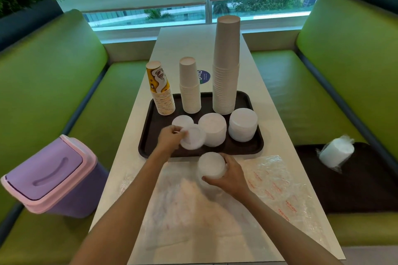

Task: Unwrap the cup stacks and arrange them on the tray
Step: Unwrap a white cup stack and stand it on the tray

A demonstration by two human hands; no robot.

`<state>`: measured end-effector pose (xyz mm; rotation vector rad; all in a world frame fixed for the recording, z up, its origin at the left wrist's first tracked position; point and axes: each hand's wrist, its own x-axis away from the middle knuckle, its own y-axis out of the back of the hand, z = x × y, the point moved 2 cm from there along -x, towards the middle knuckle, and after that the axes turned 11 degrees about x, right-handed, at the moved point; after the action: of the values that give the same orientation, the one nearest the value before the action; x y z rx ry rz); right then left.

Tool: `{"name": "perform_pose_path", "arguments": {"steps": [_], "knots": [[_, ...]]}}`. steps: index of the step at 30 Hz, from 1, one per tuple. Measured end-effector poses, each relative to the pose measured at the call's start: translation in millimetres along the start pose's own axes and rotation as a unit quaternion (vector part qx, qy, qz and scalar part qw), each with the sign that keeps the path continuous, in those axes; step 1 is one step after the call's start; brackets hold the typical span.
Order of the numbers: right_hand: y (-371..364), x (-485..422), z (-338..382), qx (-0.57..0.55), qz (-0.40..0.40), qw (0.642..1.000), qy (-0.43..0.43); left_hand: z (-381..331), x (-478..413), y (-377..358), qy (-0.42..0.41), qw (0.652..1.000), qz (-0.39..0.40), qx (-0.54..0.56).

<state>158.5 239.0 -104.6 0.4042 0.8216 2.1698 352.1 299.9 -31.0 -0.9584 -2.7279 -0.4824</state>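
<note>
The dark tray (241, 148) lies on the white surface (178, 45) between two green benches. Three inverted cup stacks stand along its far edge: a printed cup stack (161, 94) at the left, a short white cup stack (190, 88) in the middle and a tall white cup stack (226, 66) at the right. Three lid stacks sit on the tray in front of them: a low lid stack (182, 120), a middle lid stack (213, 131) and a right lid stack (243, 125). The left hand (171, 139) pinches a single lid (192, 139) at its rim, over the tray and just in front of the low lid stack. Whether the lid touches that stack cannot be determined. The right hand (231, 175) is curled around a loose lid stack (212, 165), which is on the surface just beside the tray's near edge. A clear printed wrapper (275, 180) lies flat on the surface near the right hand, and a second wrapper (172, 211) lies under the forearms. A purple bin (51, 176) with a pink rim rests on the left bench (64, 92). A wrapped lid stack (336, 153) lies on a second tray (355, 183) on the right bench (323, 92).
</note>
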Motion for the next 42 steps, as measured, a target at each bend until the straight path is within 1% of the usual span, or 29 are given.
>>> {"name": "perform_pose_path", "arguments": {"steps": [2,4,6,9,13,20,25,27,29,31,33,37,42], "knots": [[0,0,0,0.001,0.007,1.000,0.000,2,-16,11,-0.001,0.996,-0.083,0.019],[0,-1,0,0.006,0.011,1.000,0.001,2,-28,19,0.001,0.990,-0.138,0.034],[0,-2,-1,0.012,0.009,1.000,0.000,-2,-38,22,-0.007,0.985,-0.170,0.030],[1,-2,-1,0.018,0.009,1.000,0.009,-7,-51,21,-0.028,0.983,-0.183,0.012],[3,-3,-1,0.022,0.011,1.000,0.005,-9,-64,12,-0.033,0.986,-0.166,-0.010],[2,0,-3,0.017,0.017,1.000,-0.005,-4,-75,-5,-0.009,0.986,-0.153,-0.059],[2,-1,-3,0.012,0.019,1.000,-0.006,2,-79,-5,0.002,0.977,-0.146,-0.156],[2,-1,-3,0.012,0.017,1.000,-0.006,3,-77,-5,-0.016,0.972,-0.139,-0.189],[2,-1,-3,0.014,0.015,1.000,-0.003,3,-73,-8,-0.062,0.968,-0.127,-0.209],[2,-1,-3,0.013,0.014,1.000,-0.001,3,-68,-11,-0.111,0.966,-0.096,-0.212],[2,-1,-2,0.011,0.015,1.000,0.001,5,-66,-13,-0.134,0.965,-0.057,-0.217],[3,-1,-1,0.011,0.016,1.000,0.002,12,-70,-13,-0.135,0.953,0.002,-0.272],[2,0,-2,0.016,0.017,1.000,0.003,16,-74,-13,-0.123,0.955,0.017,-0.268]]}}
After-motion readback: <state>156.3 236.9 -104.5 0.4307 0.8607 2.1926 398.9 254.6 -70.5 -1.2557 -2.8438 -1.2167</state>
